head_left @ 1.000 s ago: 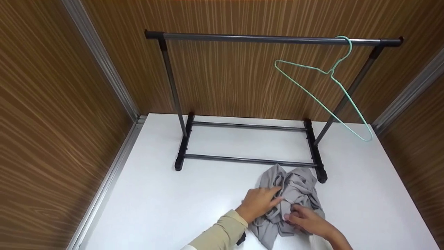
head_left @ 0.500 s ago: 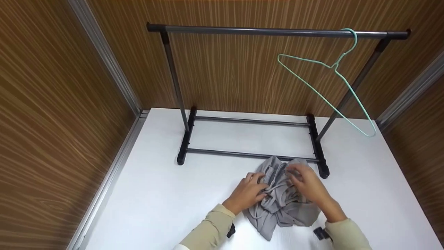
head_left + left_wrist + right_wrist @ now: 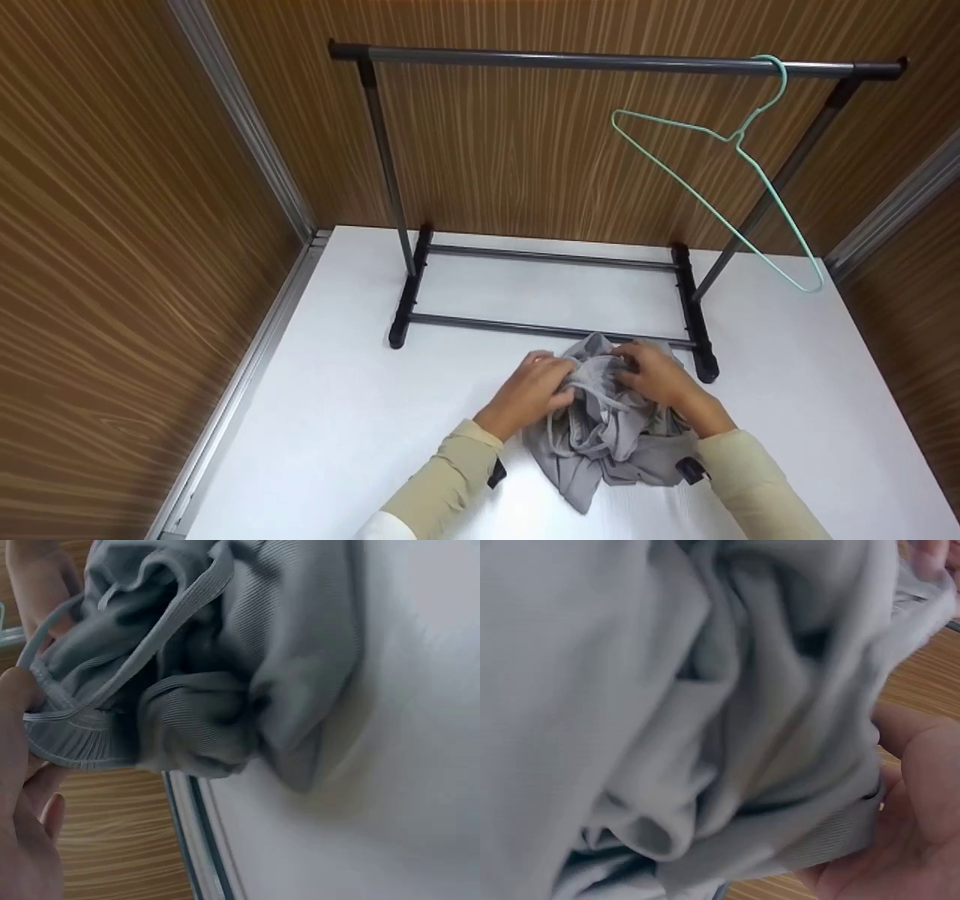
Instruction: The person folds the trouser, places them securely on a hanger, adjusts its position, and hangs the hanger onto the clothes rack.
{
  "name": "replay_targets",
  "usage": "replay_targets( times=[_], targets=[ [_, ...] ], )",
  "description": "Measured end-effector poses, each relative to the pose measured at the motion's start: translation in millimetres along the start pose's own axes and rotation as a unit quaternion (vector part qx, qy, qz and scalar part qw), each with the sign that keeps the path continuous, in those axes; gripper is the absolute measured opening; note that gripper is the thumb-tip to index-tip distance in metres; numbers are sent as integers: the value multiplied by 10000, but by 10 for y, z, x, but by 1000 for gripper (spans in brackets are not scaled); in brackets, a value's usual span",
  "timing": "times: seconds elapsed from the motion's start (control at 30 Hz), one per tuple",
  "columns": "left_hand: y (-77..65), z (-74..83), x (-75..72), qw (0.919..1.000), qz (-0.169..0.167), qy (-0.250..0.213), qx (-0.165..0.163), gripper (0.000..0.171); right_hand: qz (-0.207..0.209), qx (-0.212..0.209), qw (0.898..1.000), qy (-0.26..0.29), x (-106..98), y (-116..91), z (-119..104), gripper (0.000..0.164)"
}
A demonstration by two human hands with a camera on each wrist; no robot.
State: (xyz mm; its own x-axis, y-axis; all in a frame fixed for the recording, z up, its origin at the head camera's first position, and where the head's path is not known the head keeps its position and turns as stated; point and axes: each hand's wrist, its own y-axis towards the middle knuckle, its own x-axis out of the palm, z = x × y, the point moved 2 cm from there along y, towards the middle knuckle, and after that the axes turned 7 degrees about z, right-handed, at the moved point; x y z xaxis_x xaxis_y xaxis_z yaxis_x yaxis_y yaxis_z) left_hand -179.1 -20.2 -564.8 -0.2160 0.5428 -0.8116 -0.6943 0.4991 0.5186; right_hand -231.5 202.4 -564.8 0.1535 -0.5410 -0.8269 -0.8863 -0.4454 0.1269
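A bunched pair of grey pants (image 3: 577, 480) lies on the white table, its far part raised between both hands. The left hand (image 3: 529, 394) pinches the left side of the gathered waistband (image 3: 90, 739) between thumb and fingers, as the left wrist view shows. Opposite it, the right hand (image 3: 660, 375) grips the band's edge, its thumb on the fabric in the right wrist view. A loop of pale drawstring (image 3: 161, 634) hangs across the waist opening. Folds hide both legs of the pants, and cloth covers some of the right fingertips.
A dark metal clothes rack (image 3: 525, 58) stands behind the pants, its front base bar (image 3: 487, 325) close to their far edge. From the rail's right end hangs a mint-green hanger (image 3: 739, 137). Wood-grain panels (image 3: 135, 225) enclose the table at the back and sides.
The right hand has moved from the pants' near right side up to the far waistband. The left hand has shifted slightly left and up. Between them the waistband is spread and raised.
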Motion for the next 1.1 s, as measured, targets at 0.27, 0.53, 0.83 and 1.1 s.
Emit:
replay_targets(
  times=[0.27,0.53,0.83,1.1],
  targets=[
    [213,-68,-259,9990,393,-202,-60,21,465,39,9986,-228,-309,-59,-119,13],
    [310,-138,-459,9976,692,-27,-32,19,1317,257,9901,-406,-745,-142,-324,12],
    [302,-162,-497,9965,-279,-777,99,36,2298,-3,9729,-253,-1078,-221,-376,14],
    [127,-329,-529,9852,-1194,-523,-1112,36,2770,133,9605,-238,-1235,-260,-404,13]
  ],
)
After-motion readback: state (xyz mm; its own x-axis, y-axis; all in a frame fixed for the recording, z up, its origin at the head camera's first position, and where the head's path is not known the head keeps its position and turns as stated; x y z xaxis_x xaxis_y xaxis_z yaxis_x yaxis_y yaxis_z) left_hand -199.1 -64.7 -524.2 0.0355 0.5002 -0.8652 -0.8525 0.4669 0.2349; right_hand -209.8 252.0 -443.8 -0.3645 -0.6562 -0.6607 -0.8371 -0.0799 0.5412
